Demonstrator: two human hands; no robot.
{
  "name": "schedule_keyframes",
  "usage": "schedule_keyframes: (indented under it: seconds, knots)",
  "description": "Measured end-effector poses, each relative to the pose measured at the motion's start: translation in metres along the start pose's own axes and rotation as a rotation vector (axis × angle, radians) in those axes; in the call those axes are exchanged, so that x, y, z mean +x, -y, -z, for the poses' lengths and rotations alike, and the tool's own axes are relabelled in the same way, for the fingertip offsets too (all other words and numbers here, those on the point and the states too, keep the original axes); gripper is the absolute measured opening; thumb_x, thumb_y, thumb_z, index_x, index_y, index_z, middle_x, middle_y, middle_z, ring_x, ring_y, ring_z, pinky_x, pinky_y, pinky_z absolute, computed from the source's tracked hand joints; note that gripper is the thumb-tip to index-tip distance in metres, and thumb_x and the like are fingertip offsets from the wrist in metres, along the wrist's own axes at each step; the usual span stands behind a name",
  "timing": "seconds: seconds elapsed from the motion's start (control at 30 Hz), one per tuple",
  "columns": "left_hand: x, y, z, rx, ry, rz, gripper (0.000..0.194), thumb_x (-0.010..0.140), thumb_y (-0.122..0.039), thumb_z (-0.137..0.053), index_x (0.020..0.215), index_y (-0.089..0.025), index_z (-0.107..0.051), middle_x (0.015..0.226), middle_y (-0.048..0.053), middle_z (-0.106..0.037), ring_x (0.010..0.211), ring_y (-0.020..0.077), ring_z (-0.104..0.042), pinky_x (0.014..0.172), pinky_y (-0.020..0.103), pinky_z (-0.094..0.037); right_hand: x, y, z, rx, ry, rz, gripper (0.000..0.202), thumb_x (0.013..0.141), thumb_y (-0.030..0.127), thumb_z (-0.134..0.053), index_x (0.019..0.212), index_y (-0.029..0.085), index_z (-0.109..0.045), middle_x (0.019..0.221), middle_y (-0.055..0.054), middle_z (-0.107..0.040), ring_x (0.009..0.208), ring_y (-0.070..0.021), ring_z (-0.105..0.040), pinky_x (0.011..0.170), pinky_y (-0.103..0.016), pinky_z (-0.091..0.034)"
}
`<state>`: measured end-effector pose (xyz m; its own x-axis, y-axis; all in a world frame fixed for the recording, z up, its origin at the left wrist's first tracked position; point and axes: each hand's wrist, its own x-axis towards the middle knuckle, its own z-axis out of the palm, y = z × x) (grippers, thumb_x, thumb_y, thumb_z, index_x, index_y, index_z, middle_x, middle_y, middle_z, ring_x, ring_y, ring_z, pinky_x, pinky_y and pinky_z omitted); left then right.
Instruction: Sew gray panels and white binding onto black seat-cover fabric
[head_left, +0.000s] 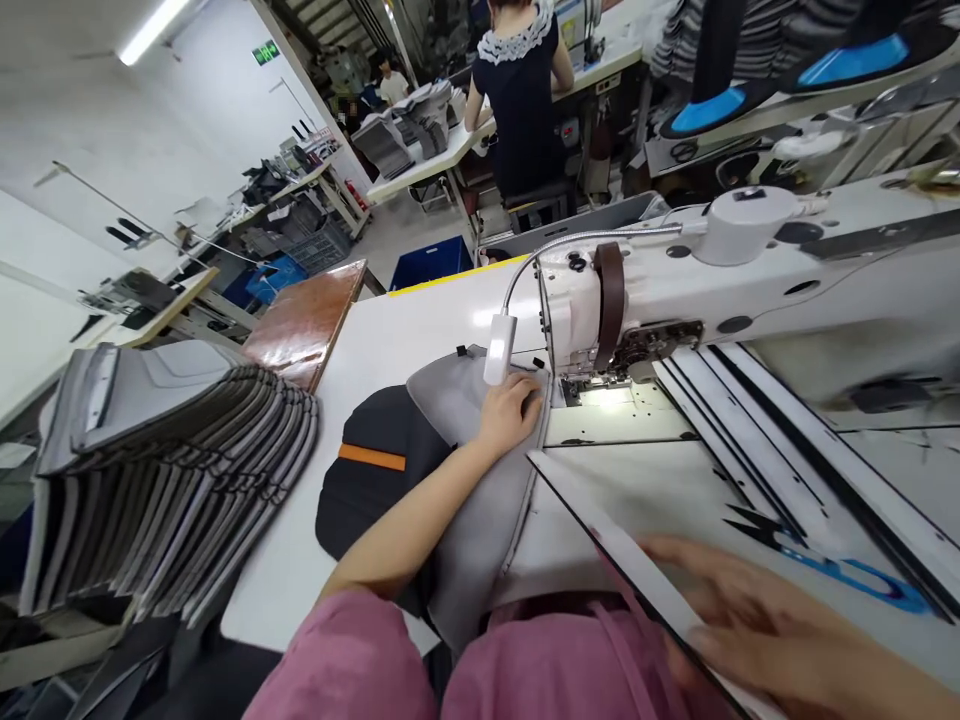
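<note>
My left hand [510, 412] rests with bent fingers on the edge of a grey fabric panel [480, 535], just left of the sewing machine's needle area. Under and beside that panel lies a black padded piece [375, 500] with an orange strip [373, 457]. My right hand [750, 620], slightly blurred, holds a long white strip [637, 560] with a black edge between thumb and fingers. This strip slants from my lap up to the panel's right side. The sewing machine [660, 280] stands ahead, its small lamp [500, 348] lit above my left hand.
Blue-handled scissors [847, 565] lie right of my right hand, beside several more white strips [757, 430]. A tall stack of grey panels [180, 480] stands at the left. Beyond the table are a blue bin [429, 262] and a seated person in dark clothing [521, 110].
</note>
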<state>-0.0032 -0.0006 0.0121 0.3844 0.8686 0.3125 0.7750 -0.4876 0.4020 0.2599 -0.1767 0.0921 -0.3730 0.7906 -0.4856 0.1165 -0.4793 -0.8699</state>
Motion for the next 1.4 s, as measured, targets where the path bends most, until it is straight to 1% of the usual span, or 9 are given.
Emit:
schedule_keyframes:
  seconds: [0.07,0.23,0.37,0.5,0.63,0.73,0.83,1.03,1.4]
  knots:
    - [-0.003,-0.002,-0.005,-0.069,-0.057,0.065,0.023,0.086,-0.017,-0.051,0.106,-0.016,-0.062,0.110,0.008,-0.065,0.104,0.0204,-0.058,0.094,0.037,-0.047,0.014,0.011,-0.031,0.303,0.141,-0.120,0.066,0.075,0.050,-0.062,0.135,0.032,-0.040,0.089,-0.006,-0.068,0.076,-0.0235,-0.067,0.056,-0.032,-0.054]
    - [-0.004,-0.004,-0.007,-0.235,-0.174,0.277,0.028,0.093,-0.017,-0.040,0.111,-0.017,-0.061,0.100,0.006,-0.069,0.097,0.0185,-0.062,0.092,0.036,-0.048,0.066,0.006,-0.059,0.371,0.052,-0.079,0.072,0.074,0.042,-0.068,0.134,0.027,-0.031,0.098,-0.004,-0.065,0.064,-0.0164,-0.061,0.060,-0.036,-0.056]
    - [-0.006,-0.010,0.001,-0.182,-0.086,0.165,0.026,0.081,-0.025,-0.061,0.107,-0.018,-0.064,0.106,0.006,-0.067,0.095,0.0200,-0.061,0.092,0.037,-0.048,0.081,-0.014,-0.071,0.418,0.087,-0.072,0.062,0.076,0.037,-0.066,0.129,0.025,-0.036,0.102,-0.006,-0.064,0.067,-0.0168,-0.062,0.059,-0.033,-0.055]
    - [-0.006,-0.013,0.006,-0.173,-0.024,0.053,0.033,0.074,-0.010,-0.060,0.106,-0.019,-0.065,0.113,0.005,-0.063,0.108,0.0193,-0.057,0.099,0.035,-0.045,0.085,-0.013,-0.075,0.399,0.185,-0.066,0.043,0.082,0.036,-0.059,0.121,0.021,-0.048,0.102,-0.006,-0.065,0.072,-0.0171,-0.064,0.066,-0.035,-0.056]
    - [-0.006,-0.008,0.004,-0.189,0.000,0.044,0.024,0.079,-0.013,-0.059,0.101,-0.018,-0.068,0.112,0.006,-0.063,0.106,0.0178,-0.059,0.098,0.034,-0.046,0.095,-0.009,-0.066,-0.029,0.221,0.286,0.033,0.093,0.031,-0.036,0.104,0.018,-0.064,0.109,-0.009,-0.064,0.103,-0.0235,-0.061,0.094,-0.046,-0.048]
    - [-0.008,-0.005,0.000,-0.178,0.007,0.020,0.021,0.085,-0.020,-0.059,0.104,-0.018,-0.068,0.115,0.007,-0.063,0.108,0.0183,-0.058,0.098,0.035,-0.047,0.108,-0.020,-0.064,-0.572,0.196,0.711,0.039,0.084,0.013,-0.039,0.113,0.018,-0.064,0.128,-0.011,-0.056,0.128,-0.0258,-0.043,0.113,-0.051,-0.026]
    - [-0.009,-0.003,-0.003,-0.166,0.004,-0.024,0.022,0.087,-0.022,-0.057,0.106,-0.017,-0.067,0.116,0.008,-0.062,0.108,0.0183,-0.057,0.098,0.036,-0.047,0.127,-0.036,-0.074,-0.920,0.078,0.913,0.049,0.079,0.011,-0.045,0.127,0.012,-0.056,0.137,-0.015,-0.048,0.134,-0.0290,-0.034,0.114,-0.052,-0.024]
    - [-0.007,-0.006,-0.004,-0.086,0.042,-0.052,0.024,0.090,-0.023,-0.053,0.110,-0.017,-0.064,0.116,0.009,-0.061,0.109,0.0211,-0.053,0.097,0.039,-0.046,0.140,-0.047,-0.094,-1.204,-0.210,1.064,0.051,0.082,0.011,-0.046,0.131,0.000,-0.049,0.123,-0.025,-0.057,0.124,-0.0350,-0.045,0.105,-0.054,-0.036]
    - [-0.004,-0.057,-0.028,0.073,0.024,0.048,0.027,0.093,-0.021,-0.045,0.115,-0.014,-0.059,0.122,0.009,-0.057,0.106,0.0223,-0.049,0.097,0.037,-0.044,0.110,-0.054,-0.049,-1.240,-0.165,0.977,0.047,0.077,0.015,-0.051,0.121,0.001,-0.060,0.117,-0.022,-0.062,0.117,-0.0322,-0.053,0.105,-0.046,-0.042]
